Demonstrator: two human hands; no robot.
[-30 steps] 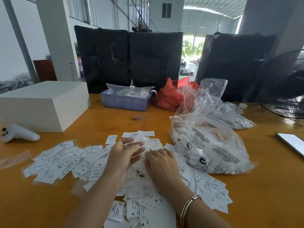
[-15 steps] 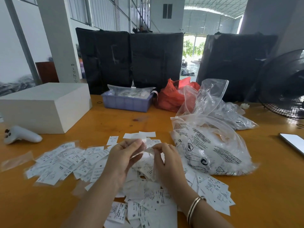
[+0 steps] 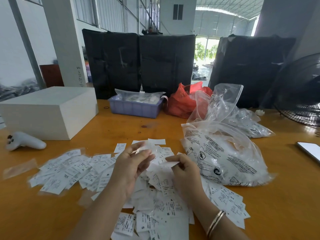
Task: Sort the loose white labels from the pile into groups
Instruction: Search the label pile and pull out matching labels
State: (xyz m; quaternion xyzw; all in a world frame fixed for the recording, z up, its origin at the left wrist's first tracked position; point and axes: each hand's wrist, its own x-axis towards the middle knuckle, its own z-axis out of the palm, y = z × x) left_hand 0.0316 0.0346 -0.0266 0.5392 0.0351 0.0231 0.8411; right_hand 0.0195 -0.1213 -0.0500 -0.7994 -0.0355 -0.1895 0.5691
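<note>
Both hands hover just above the worktop (image 3: 285, 196) at the near middle. Left hand (image 3: 130, 168) is raised with its fingers curled, pinching a small stack of white labels (image 3: 147, 148) between thumb and fingertips. Right hand (image 3: 183, 172), a thin bangle (image 3: 215, 222) on its wrist, pinches a single white label (image 3: 170, 164) by its edge, just right of the left hand's stack and apart from it.

Under and around the hands lies the loose pile of labels (image 3: 162, 210), a jumble printed with size letters such as S and M, running toward the near edge. To the left a spread of labels (image 3: 69, 172) lies flatter on the wood, some marked XXL and XL. A few more labels (image 3: 155, 141) sit just beyond the hands.

Right of the hands a clear plastic bag (image 3: 230, 158) with black print bulges with white contents, touching the pile's right side. Farther back stand another clear bag (image 3: 245, 122), a red bag (image 3: 183, 103) and a purple tray (image 3: 135, 108). At the far left sits a white box (image 3: 48, 110), with a white controller (image 3: 24, 143) near it. A phone (image 3: 310, 150) lies at the right edge, and a black fan (image 3: 301, 94) stands beyond it.
</note>
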